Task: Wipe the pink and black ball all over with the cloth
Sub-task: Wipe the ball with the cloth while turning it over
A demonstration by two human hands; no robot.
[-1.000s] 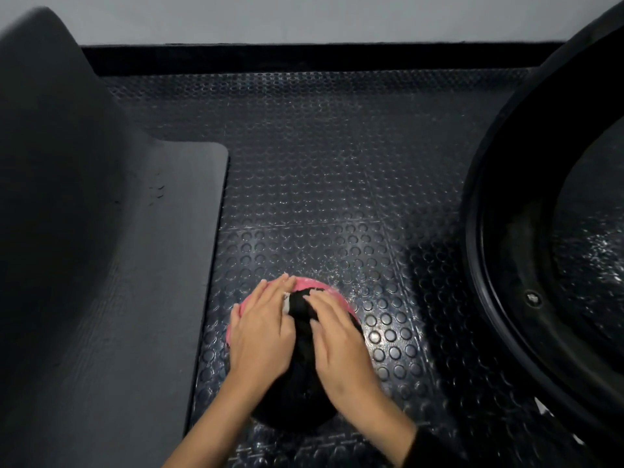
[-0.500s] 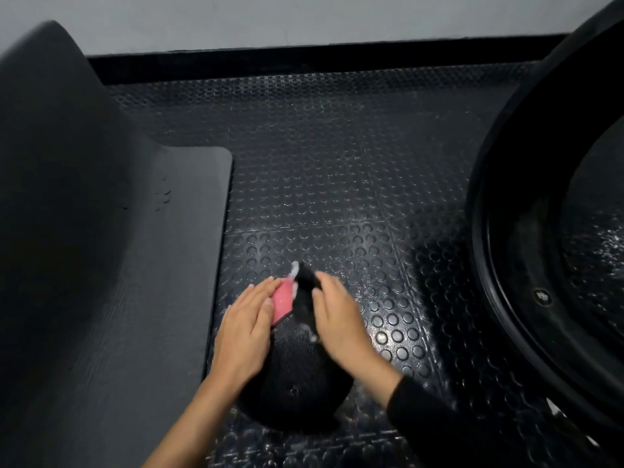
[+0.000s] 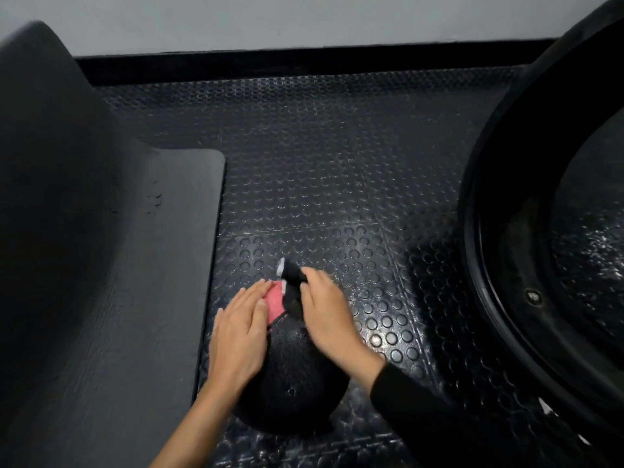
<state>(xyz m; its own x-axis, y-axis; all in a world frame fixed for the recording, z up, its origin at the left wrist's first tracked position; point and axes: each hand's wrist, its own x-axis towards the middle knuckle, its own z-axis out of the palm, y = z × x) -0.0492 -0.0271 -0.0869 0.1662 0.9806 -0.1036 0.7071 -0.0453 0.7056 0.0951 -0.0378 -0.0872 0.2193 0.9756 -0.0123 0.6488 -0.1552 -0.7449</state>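
Since a second ago the ball (image 3: 290, 376) has rolled toward the person — black now faces up, only a pink wedge shows at the far side. It sits on the studded rubber floor (image 3: 337, 184). Left hand (image 3: 238, 336) lies flat, fingers together, steadying it; right hand (image 3: 326, 310) is clamped on the dark cloth (image 3: 291, 285). Wiping looks midway — the underside seems left. Surface: pebbled, matte.

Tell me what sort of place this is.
Probably a gym or workout room: studded black rubber floor, a ball like an exercise ball, and a large black tyre-like ring on the right.
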